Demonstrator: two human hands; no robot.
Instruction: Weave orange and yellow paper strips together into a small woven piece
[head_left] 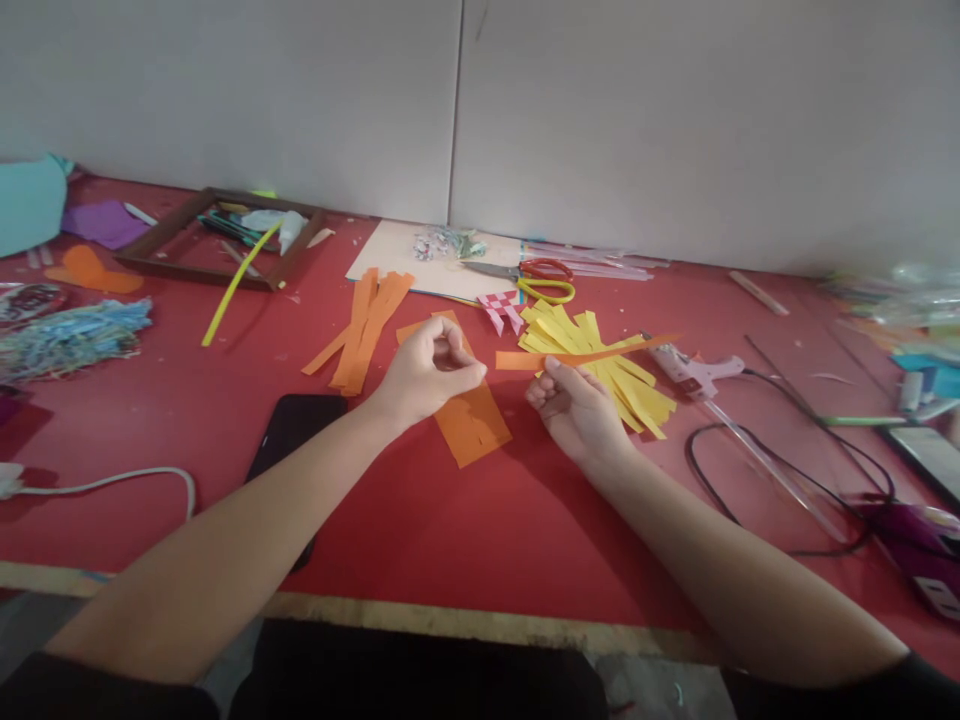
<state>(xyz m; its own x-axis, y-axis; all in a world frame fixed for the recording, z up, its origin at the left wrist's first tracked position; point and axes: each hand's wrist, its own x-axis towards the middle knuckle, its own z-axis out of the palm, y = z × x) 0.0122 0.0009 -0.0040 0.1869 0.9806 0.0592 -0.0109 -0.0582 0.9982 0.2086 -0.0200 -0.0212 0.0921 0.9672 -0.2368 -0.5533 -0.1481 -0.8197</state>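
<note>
My right hand (574,405) pinches a long orange paper strip (592,354) that stretches right over a pile of yellow paper strips (600,365). My left hand (431,370) hovers just left of the strip's end with its fingers curled in a pinch; nothing shows between them. Under both hands lies an orange paper sheet (469,420) on the red table (480,520). More cut orange strips (364,330) lie to the left.
Scissors (536,280) with red and yellow handles and a pink woven paper piece (502,310) lie behind the yellow pile. A glue gun (694,372) with black cable is at right. A black phone (292,425), a wooden frame (217,240) and a white cable (97,485) are left.
</note>
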